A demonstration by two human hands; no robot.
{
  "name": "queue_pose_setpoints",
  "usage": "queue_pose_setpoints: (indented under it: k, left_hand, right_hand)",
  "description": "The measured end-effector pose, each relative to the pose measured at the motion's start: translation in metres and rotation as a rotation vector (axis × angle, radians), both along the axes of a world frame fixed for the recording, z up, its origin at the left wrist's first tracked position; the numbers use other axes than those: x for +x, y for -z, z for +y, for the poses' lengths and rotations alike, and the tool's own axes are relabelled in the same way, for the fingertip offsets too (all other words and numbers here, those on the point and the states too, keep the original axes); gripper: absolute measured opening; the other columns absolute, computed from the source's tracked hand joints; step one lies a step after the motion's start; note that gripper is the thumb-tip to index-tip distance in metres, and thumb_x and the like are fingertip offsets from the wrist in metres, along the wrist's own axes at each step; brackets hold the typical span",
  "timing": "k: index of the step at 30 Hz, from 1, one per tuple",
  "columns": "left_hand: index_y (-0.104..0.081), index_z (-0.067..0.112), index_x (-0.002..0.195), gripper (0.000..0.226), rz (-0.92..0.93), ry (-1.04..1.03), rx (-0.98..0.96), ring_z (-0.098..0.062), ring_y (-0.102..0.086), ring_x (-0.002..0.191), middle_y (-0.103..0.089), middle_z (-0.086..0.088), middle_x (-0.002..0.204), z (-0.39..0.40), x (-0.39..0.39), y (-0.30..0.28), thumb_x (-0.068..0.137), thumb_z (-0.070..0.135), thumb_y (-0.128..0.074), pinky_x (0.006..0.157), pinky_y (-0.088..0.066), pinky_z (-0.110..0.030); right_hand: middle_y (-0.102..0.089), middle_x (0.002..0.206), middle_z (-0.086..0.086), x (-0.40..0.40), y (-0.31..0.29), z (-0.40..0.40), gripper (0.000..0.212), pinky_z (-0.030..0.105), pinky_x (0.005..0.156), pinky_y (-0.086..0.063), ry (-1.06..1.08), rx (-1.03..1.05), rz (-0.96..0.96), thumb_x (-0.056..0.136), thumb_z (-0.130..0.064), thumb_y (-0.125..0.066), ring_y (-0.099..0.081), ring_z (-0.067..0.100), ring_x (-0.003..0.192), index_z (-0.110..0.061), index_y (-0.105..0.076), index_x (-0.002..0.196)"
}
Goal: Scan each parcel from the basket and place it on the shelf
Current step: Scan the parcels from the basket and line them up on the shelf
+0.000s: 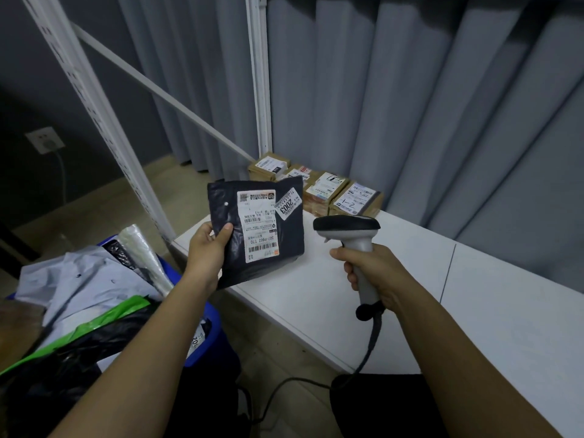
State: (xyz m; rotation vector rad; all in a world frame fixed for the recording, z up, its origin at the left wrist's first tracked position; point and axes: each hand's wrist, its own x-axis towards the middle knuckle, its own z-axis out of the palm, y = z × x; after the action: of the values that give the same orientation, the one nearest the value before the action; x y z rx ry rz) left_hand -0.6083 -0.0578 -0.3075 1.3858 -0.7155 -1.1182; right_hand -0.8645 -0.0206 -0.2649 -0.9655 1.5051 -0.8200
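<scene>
one black parcel (256, 230) in left hand (207, 251), one scanner (354, 245) in right hand (376, 270), four boxes (319, 189) on shelf (316, 295)

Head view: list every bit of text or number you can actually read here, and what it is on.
"2003": slanted white sticker on the dark parcel held by the left hand.
"507-P802 170": that parcel's shipping label, printed sideways.
"1-2": handwritten on the nearest cardboard box on the shelf.
Other label print and barcodes: too small to read.

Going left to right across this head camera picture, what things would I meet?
Wall socket → blue basket of parcels → dark parcel in the left hand → barcode scanner in the right hand
</scene>
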Motion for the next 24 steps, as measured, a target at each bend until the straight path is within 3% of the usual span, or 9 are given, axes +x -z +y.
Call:
queue_pose_setpoints:
  k: [8,15,18,21,22,24]
  left_hand:
    - [-0.058,0.015,0.094,0.006,-0.127,0.226,0.074,-0.024,-0.068,0.082,-0.07,-0.009,0.096,-0.006,-0.08,0.011,0.096,0.02,-0.056,0.073,-0.055,-0.035]
    - [-0.059,0.01,0.101,0.013,-0.067,0.434,0.134,-0.03,-0.067,0.092,-0.069,-0.013,0.104,-0.044,-0.175,0.018,0.095,0.021,-0.059,0.082,-0.055,-0.042]
    - [-0.051,0.009,0.111,0.017,-0.206,0.482,0.159,-0.029,-0.062,0.099,-0.063,-0.017,0.117,-0.06,-0.201,0.035,0.096,0.016,-0.055,0.083,-0.052,-0.039]
    - [-0.021,0.009,0.147,0.061,-0.474,0.609,0.211,-0.034,-0.045,0.128,-0.041,-0.018,0.144,-0.061,-0.211,0.055,0.095,0.011,-0.054,0.103,-0.041,-0.042]
    - [-0.014,0.007,0.15,0.069,-0.602,0.619,0.199,-0.034,-0.036,0.135,-0.033,-0.017,0.15,-0.059,-0.214,0.06,0.094,0.011,-0.055,0.109,-0.034,-0.041]
    - [-0.028,0.008,0.148,0.06,-0.716,0.635,0.089,-0.029,-0.033,0.138,-0.033,-0.014,0.15,-0.047,-0.222,0.061,0.095,0.017,-0.055,0.112,-0.028,-0.034]
  right_hand:
    - [-0.058,0.064,0.005,-0.045,0.0,0.005,0.017,0.026,0.053,-0.047,0.168,-0.005,-0.048,0.084,-0.022,-0.072,-0.052,0.014,0.056,-0.009,-0.061,0.083]
    - [-0.059,0.059,0.003,-0.108,0.004,0.016,0.013,0.027,0.053,-0.048,0.384,-0.009,-0.112,0.084,-0.016,-0.071,-0.052,0.014,0.052,-0.01,-0.061,0.08]
    - [-0.058,0.062,0.005,-0.13,0.013,0.017,0.011,0.026,0.053,-0.047,0.451,-0.002,-0.147,0.085,-0.013,-0.069,-0.051,0.013,0.052,-0.009,-0.06,0.08]
    - [-0.057,0.063,0.007,-0.138,0.026,0.008,0.006,0.027,0.053,-0.046,0.457,0.034,-0.198,0.087,-0.007,-0.061,-0.051,0.015,0.053,-0.004,-0.06,0.083]
    - [-0.055,0.064,0.008,-0.138,0.031,0.002,0.004,0.027,0.053,-0.045,0.446,0.053,-0.231,0.088,-0.004,-0.057,-0.05,0.016,0.053,-0.003,-0.058,0.085]
    - [-0.053,0.07,0.011,-0.134,0.045,-0.01,0.014,0.029,0.052,-0.045,0.409,0.082,-0.282,0.087,-0.001,-0.052,-0.05,0.018,0.055,0.001,-0.053,0.101]
